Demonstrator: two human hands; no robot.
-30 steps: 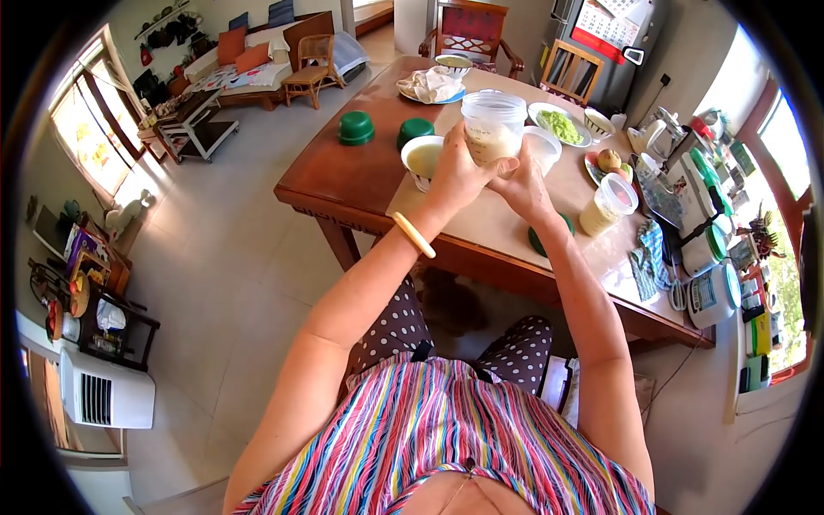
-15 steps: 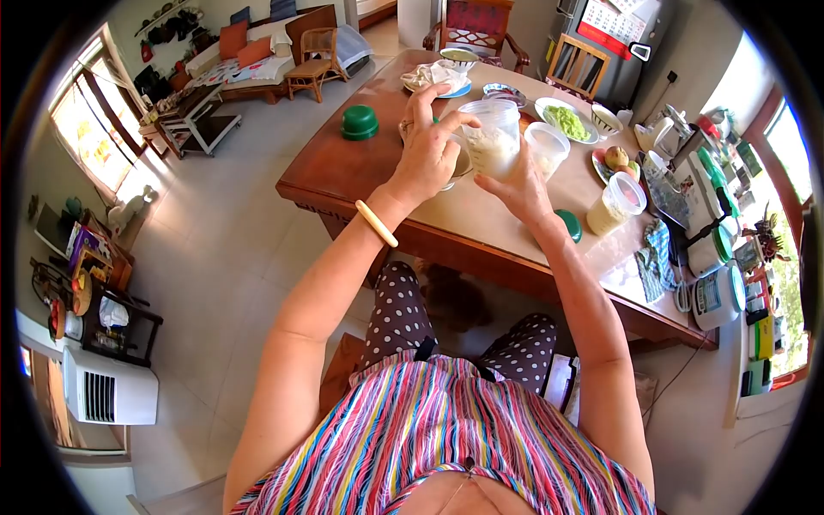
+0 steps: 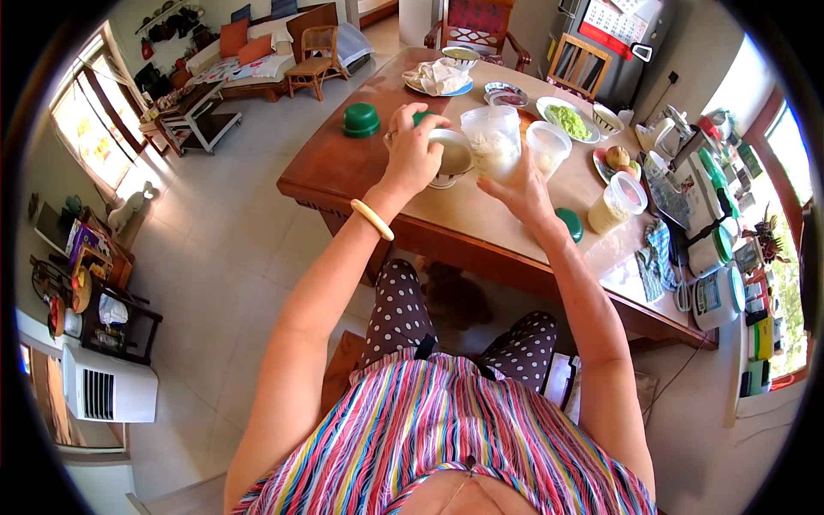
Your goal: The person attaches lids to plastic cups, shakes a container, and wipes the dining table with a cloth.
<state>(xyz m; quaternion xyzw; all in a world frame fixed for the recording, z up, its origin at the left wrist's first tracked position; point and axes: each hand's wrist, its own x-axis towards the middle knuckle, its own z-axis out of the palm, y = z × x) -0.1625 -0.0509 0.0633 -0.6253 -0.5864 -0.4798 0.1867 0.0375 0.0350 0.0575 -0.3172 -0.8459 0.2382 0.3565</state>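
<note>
My right hand [image 3: 521, 184] is wrapped round the near right side of a clear plastic container [image 3: 492, 133] with pale, whitish contents. The container has no lid on and is held over the table. To its left, my left hand [image 3: 414, 153] hovers beside a bowl [image 3: 451, 157] of pale liquid, its fingers bent and apart with nothing seen in them. Partly hidden behind those fingers is a green piece [image 3: 421, 118], perhaps a lid. A second clear container [image 3: 548, 148] stands just right of the held one. Near my right wrist lies a green lid [image 3: 568, 225].
Farther left sits a green lid-like cup [image 3: 360, 120]. A plate with a crumpled cloth [image 3: 439, 77], a plate of shredded greens [image 3: 566, 123], fruit [image 3: 618, 158] and another tub [image 3: 616, 204] are around. A brown shape [image 3: 455, 296] shows under the table.
My left hand has drawn back left and down from the held container's rim, uncovering more of the bowl. My right hand keeps its hold, almost unmoved.
</note>
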